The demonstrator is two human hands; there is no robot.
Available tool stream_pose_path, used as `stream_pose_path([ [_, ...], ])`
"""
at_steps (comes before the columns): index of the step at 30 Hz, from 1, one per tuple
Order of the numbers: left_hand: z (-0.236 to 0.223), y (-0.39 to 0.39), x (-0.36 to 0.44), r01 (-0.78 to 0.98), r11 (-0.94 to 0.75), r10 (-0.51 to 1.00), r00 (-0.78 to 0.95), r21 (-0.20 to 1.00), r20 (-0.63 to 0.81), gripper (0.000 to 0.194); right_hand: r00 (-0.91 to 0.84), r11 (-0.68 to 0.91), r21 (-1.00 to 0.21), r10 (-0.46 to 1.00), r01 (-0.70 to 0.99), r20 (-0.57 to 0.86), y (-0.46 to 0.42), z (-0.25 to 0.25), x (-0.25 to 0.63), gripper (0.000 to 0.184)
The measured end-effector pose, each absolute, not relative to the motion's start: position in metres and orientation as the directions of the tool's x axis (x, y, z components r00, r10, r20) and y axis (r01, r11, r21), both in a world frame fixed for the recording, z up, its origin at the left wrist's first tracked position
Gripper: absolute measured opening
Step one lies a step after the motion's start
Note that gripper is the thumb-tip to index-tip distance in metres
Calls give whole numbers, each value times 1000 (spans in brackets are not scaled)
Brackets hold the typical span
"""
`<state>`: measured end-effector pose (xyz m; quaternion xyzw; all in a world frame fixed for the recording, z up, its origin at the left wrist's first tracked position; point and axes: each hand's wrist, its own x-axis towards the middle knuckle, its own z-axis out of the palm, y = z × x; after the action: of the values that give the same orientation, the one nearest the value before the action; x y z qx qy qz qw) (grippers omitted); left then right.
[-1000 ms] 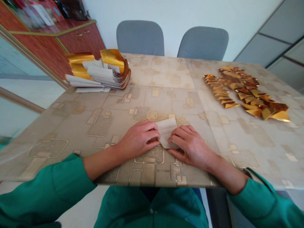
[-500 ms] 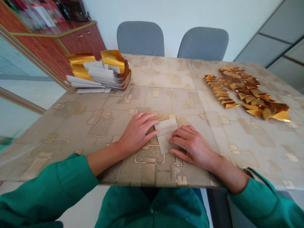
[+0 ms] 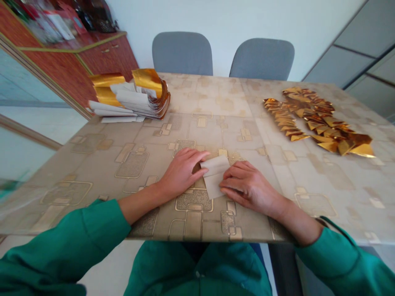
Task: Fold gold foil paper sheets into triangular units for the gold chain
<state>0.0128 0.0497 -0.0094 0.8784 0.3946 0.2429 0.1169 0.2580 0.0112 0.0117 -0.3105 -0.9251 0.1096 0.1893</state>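
A small piece of paper (image 3: 216, 166), pale side up with a crease across it, lies on the table just in front of me. My left hand (image 3: 183, 172) is at its left edge, the thumb and fingertips closed on the upper left corner. On the other side, my right hand (image 3: 248, 187) pinches the right edge, thumb and fingers close together. The right fingers hide part of that edge. Both wrists reach in over the table's near edge.
A stack of gold-and-white paper sheets (image 3: 138, 102) sits at the far left. Folded gold paper pieces (image 3: 324, 123) lie in curved rows on the right. The patterned tablecloth (image 3: 197, 135) covers the table. Two grey chairs (image 3: 182, 53) stand behind it, beside a wooden cabinet (image 3: 108, 57).
The right fingers have drawn closer together on the paper's edge. My left hand has shifted very slightly right. The view has tilted a little; the paper stays in place.
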Motion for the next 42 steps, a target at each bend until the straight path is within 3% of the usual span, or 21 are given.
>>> stream_pose_path([
  [10,-8,51,23,688,-611,791,548,392,272,38,-768,795,-355,589,492,253,18,17,260,26],
  [16,-9,56,31,657,-600,797,537,456,275,8,-738,774,-372,619,513,270,20,15,257,31],
  [23,-11,51,33,514,-629,774,485,583,408,38,-780,760,-406,605,508,158,25,23,263,25],
  [29,-12,44,33,454,-723,684,575,520,449,38,-788,740,-460,602,490,128,26,24,267,23],
  [33,-14,42,32,487,-684,726,528,543,441,42,-778,732,-465,614,498,135,24,22,267,22],
  [36,-11,40,31,478,-701,701,599,530,388,26,-777,733,-463,615,498,138,23,21,267,21],
  [39,-7,39,29,442,-784,596,730,436,333,6,-781,739,-468,607,485,148,22,22,269,20],
  [42,-5,38,27,434,-821,553,767,371,325,13,-777,743,-465,607,481,167,22,25,274,23],
])
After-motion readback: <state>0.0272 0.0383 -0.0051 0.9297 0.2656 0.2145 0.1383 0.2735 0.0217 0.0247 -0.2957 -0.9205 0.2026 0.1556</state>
